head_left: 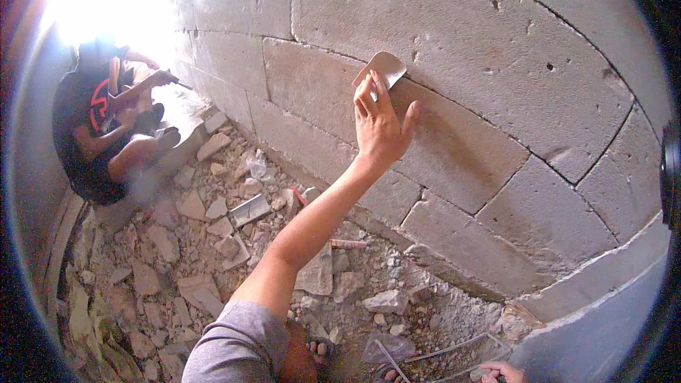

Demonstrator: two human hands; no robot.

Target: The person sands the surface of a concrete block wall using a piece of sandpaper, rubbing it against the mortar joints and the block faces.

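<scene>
My left hand point(383, 128) reaches up to the block wall point(454, 21). Its fingers are closed on a flat pale plate with rounded corners point(392, 66), which lies at the wall close to a horizontal joint between blocks. The thumb of that hand stands out to the right, beside the wall. At the bottom edge, partly cut off, my right hand point(505, 372) has its fingers curled around a small greyish thing that is too hidden to name.
Broken rubble point(163, 245) covers the ground along the wall. Among it lie a metal channel piece point(250, 210), a clear plastic bag point(389, 348) and a thin pale strip point(454, 348). Another person point(85, 128) in black sits low at the left. A smooth grey wall point(603, 326) stands at right.
</scene>
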